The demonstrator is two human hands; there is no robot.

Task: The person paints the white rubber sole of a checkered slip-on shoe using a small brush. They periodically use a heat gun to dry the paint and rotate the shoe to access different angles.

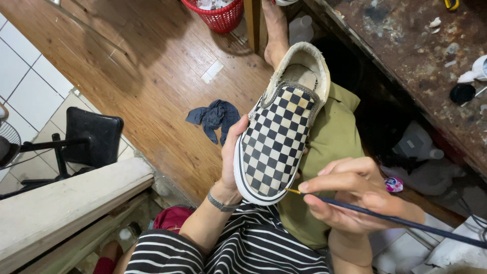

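Observation:
My left hand (231, 155) grips a black-and-white checkered slip-on shoe (278, 131) from its left side, toe toward me, opening pointing away. My right hand (350, 195) pinches a thin dark-handled paintbrush (395, 219), its fine tip touching the white sole edge near the toe. The brush handle runs off to the lower right. A metal bracelet sits on my left wrist. Under the shoe are my olive trousers (332, 137) and striped shirt.
A stained dark workbench (416, 56) with a black lid and white cups runs along the right. A red basket (215, 12) stands at the top, a blue rag (215, 116) lies on the wooden floor, and a black chair (91, 137) is at left beside a pale ledge (66, 203).

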